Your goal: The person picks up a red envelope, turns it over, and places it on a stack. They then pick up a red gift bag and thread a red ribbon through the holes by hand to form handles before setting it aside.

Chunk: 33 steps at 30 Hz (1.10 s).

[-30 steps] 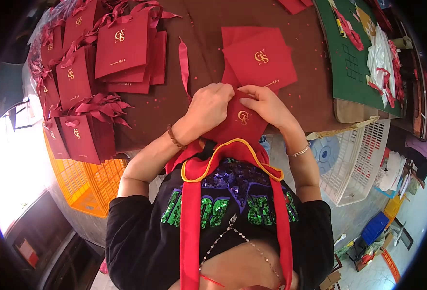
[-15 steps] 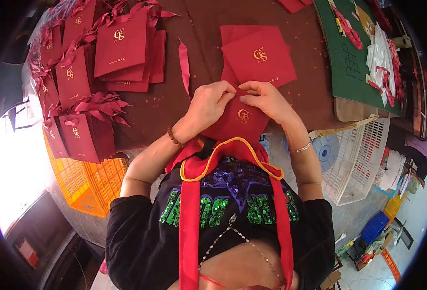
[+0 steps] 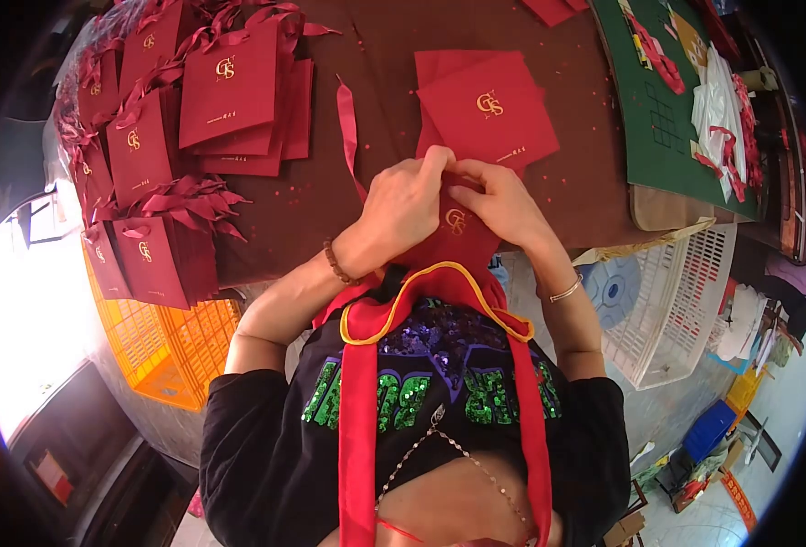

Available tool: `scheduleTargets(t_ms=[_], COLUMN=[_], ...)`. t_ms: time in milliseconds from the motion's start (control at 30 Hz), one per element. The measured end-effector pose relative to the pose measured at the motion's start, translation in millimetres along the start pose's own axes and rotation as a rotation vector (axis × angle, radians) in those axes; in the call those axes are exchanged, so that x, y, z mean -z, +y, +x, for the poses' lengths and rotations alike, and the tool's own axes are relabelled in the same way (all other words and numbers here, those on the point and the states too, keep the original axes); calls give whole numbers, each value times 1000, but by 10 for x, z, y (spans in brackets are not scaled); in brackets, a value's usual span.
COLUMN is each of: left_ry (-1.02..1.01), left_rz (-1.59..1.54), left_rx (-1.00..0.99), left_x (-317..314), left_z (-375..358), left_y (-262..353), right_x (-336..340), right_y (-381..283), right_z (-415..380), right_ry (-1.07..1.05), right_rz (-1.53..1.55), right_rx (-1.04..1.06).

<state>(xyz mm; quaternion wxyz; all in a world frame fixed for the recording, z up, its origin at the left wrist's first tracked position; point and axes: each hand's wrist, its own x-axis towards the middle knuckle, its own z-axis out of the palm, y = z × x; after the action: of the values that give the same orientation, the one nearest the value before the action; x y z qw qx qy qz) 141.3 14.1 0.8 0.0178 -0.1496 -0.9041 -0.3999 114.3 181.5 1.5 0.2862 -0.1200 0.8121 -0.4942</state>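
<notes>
A dark red paper bag (image 3: 462, 239) with a gold monogram lies flat at the table's near edge, against my apron. At its top edge my two hands meet. My left hand (image 3: 405, 202) is closed, fingers curled and index knuckle raised; what its fingertips pinch is hidden. The fingers of my right hand (image 3: 501, 199) are bent, with thumb and index finger closed on the bag's top edge. A loose red ribbon (image 3: 348, 128) lies on the table and runs down towards my left wrist. Just beyond my hands rests a small stack of similar red bags (image 3: 503, 118).
Piles of finished-looking red bags with ribbon handles (image 3: 225, 100) fill the table's left side. A green board (image 3: 663, 118) with ribbons and white plastic lies at the right. Below the table stand an orange crate (image 3: 161, 351) and a white crate (image 3: 672, 310).
My left hand has rolled and risen slightly, its index knuckle now higher and its fingers more curled. The right hand stays at the bag's top edge, with its fingers slightly lower.
</notes>
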Motion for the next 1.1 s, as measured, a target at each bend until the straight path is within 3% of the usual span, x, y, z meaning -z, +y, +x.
scheduleTargets(t_ms=[100,200,300,433,533,600,700,833,867,933,1000,1100], left_ry=[23,25,-253,-319,-374,-326,-354,-358,-429,-497,-845,-977], left_rz=[67,-74,-353,-361,-122,159,187,53,22,-7,3,-47], left_rx=[-57,-43,113,220,177,-32,28,-45,2,47,-3,10], left_x=[-57,-8,222,355,437,452,479,415,406,444,566,631], left_z=[-31,-6,36,105,160,176,193,185,221,325,435,592], left_y=[-31,-132,-161,-175,-149,-136,-74,-284,-366,-383,-347,-345], right_x=[5,29,-1,-3,-56,-35,-10,38,11,-64,-78,-109], right_y=[-26,-52,19,-100,-137,-193,-247,-368,-326,-213,-231,-243], right_z=[-9,-36,-41,-60,-90,-96,-143,-205,-204,-179,-165,-155], right_ry=[5,16,14,-4,56,32,29,-33,-31,108,92,78], right_rz=[-23,-41,-23,-29,-16,-1,-30,-221,-222,-315,-324,-314], right_rx=[8,-9,6,-16,95,56,-9,-68,-71,221,262,302])
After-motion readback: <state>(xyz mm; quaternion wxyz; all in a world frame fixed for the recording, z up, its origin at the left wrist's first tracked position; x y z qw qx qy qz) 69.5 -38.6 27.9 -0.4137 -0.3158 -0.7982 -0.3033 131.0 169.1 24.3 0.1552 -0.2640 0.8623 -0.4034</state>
